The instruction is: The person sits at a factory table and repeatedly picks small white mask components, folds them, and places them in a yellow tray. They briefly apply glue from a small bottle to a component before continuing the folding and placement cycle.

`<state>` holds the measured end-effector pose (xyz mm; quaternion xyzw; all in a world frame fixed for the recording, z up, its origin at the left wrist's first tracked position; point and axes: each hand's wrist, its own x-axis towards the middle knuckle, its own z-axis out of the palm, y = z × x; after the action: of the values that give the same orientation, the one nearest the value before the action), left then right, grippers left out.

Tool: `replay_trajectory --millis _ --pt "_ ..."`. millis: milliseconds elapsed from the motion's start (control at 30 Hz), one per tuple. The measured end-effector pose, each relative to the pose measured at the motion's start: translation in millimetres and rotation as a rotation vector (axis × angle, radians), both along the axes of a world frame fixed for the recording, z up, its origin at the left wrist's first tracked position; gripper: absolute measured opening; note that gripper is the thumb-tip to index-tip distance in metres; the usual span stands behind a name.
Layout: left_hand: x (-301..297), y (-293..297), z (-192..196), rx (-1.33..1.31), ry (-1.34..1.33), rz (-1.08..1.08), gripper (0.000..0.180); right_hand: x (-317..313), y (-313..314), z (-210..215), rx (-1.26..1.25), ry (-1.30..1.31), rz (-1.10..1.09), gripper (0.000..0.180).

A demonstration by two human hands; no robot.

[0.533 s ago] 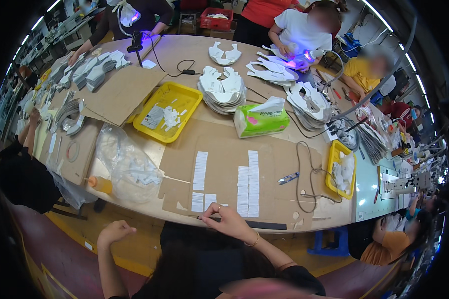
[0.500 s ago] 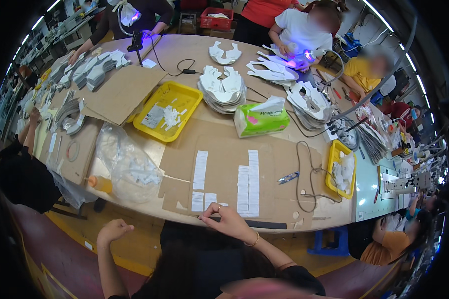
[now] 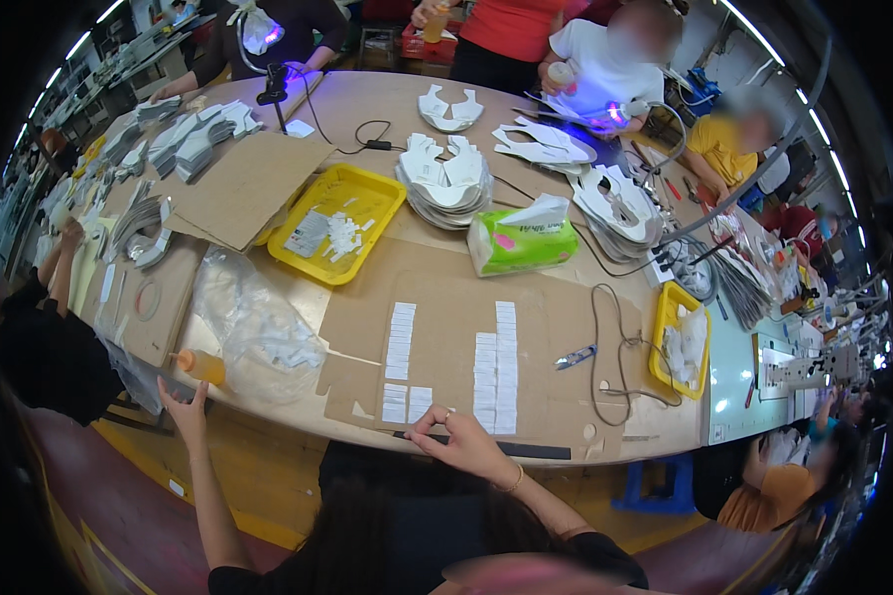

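My left hand [image 3: 186,409] is raised at the table's front left edge, thumb and fingers apart and holding nothing. Just above its fingers lies a bottle of orange liquid [image 3: 200,367] with a narrow nozzle, tipped on its side. My right hand [image 3: 458,444] is pinched closed over the front edge; anything between its fingertips is too small to make out. Under that hand runs a dark flat strip [image 3: 536,451]. Ahead of it, small white pieces stand in columns on a cardboard sheet [image 3: 442,342]: a left column [image 3: 399,340], short rows [image 3: 395,402], and a right pair [image 3: 506,367].
A clear plastic bag [image 3: 253,332] with white pieces lies behind the bottle. Further back are a yellow tray [image 3: 372,233], a green tissue pack [image 3: 521,243] and stacked white cut-outs [image 3: 442,188]. To the right are a cutter [image 3: 575,357], a cord and another yellow tray [image 3: 704,367]. Several people work around.
My left hand has moved up and left to the bottle, its fingers spreading. My right hand has shifted slightly right. Across the table, a person in red now holds a cup.
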<state>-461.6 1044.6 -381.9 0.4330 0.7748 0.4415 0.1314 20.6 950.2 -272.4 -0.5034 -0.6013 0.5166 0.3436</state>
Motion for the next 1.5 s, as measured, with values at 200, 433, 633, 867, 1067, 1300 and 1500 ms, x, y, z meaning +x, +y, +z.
replay_trajectory --millis 200,433,633,867,1067,1300,1500 --pt "0.1 45.7 -26.1 0.259 -0.322 -0.349 0.081 4.7 -3.4 -4.4 0.099 0.01 -0.063 0.016" --pt "14.8 61.3 -30.1 0.141 -0.047 -0.267 0.054 4.1 -13.7 -15.0 0.034 0.046 -0.053 0.016" --pt "50.0 30.8 -0.6 0.228 -0.272 -0.306 0.041 6.9 -17.9 -16.2 0.078 0.099 -0.097 0.016" --pt "60.5 -67.8 -0.3 0.182 -0.166 -0.126 0.047 26.9 -29.1 -7.0 -0.045 0.008 -0.193 0.018" --pt "119.9 -104.6 3.1 0.022 -0.471 -0.249 0.031 31.8 -30.2 -12.6 0.004 0.001 -0.185 0.018" --pt "158.6 -83.2 -17.2 0.11 -0.556 -0.305 0.03 24.7 -36.2 -13.6 0.029 -0.056 -0.211 0.017" --pt "154.9 -88.6 -23.3 0.08 -0.575 -0.282 0.029 21.8 -28.3 -11.7 0.02 -0.018 -0.2 0.016"
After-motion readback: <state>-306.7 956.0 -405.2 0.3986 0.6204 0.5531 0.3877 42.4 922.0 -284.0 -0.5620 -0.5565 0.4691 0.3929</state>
